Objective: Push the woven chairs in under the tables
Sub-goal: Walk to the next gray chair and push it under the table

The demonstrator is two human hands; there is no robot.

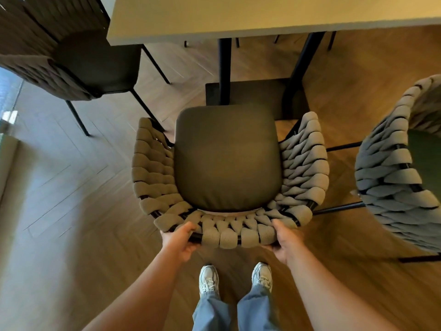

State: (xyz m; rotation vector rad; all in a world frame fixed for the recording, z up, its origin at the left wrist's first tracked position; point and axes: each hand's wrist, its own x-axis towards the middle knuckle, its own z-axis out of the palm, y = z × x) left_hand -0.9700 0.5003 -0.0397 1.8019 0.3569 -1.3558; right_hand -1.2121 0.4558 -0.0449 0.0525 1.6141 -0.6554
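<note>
The woven chair (226, 158) stands at centre frame with its seat cushion in full view, its front edge towards the surface (262, 17) at 12 o'clock. The left hand (177, 241) has its grip clamped on the chair's back rim at 7 o'clock, and the right hand (286, 242) is clamped on the same rim at 5 o'clock. A second chair (71, 60) stands at 10 o'clock, and a third chair (393, 168) at 3 o'clock.

The person wears loose light-blue jeans (259, 306). The sneakers (208, 280) are white and grey, laced. Both forearms (143, 290) are bare.
</note>
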